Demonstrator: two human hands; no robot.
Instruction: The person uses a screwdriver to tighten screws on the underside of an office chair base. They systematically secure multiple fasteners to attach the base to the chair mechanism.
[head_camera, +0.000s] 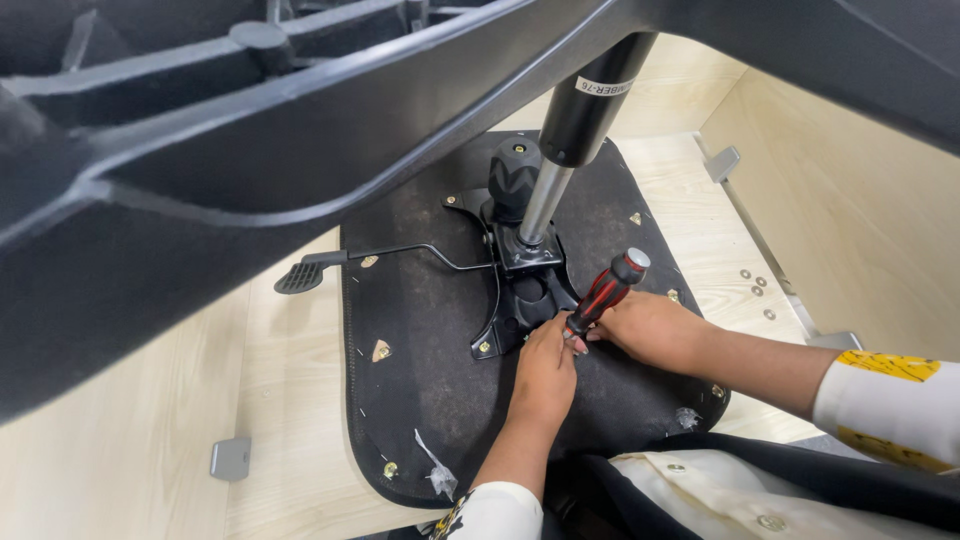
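An upturned chair seat (420, 360) covered in black fabric lies on a pale wooden bench. A black metal tilt mechanism (525, 290) is mounted at its middle, with a gas cylinder (560, 160) rising out of it. My right hand (655, 330) grips a screwdriver (605, 290) with a red and black handle, its tip down at the mechanism's near edge. My left hand (545, 375) rests on the seat beside the tip, fingers touching the plate there. The tip itself is hidden by my fingers.
The chair's black star base (300, 130) looms close overhead, blocking the upper left. A lever with a flat paddle (300, 277) sticks out left. Loose washers (755, 285) lie on the bench at right. Grey metal brackets (230, 458) sit at the bench corners.
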